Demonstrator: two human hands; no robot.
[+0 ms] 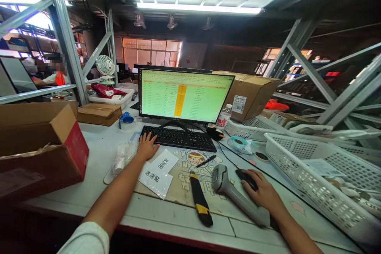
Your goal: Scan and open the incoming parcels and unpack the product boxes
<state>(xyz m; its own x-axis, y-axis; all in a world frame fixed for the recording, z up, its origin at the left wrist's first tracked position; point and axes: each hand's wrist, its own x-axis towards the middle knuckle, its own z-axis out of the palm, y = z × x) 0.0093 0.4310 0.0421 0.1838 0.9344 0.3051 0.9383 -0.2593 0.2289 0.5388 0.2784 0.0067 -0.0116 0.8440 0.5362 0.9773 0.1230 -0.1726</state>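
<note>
My left hand (147, 146) rests with fingers spread on the left end of a black keyboard (190, 139). Curled over a black computer mouse (247, 179) is my right hand (262, 190). A grey barcode scanner (238, 196) lies just left of that hand. Further left are a black and yellow utility knife (200, 200) and a black pen (206, 161). Two white packets (156, 176) with printed characters overlap beside my left forearm. Behind the keyboard stands a monitor (184, 95) displaying a spreadsheet with one orange column.
An open cardboard box (71, 147) stands at left, with bubble wrap (125, 155) and a blue tape roll (127, 119) nearby. On the right are a white perforated basket (315, 166), a bottle (224, 117) and a large carton (250, 91). Another person (56, 73) sits at far left.
</note>
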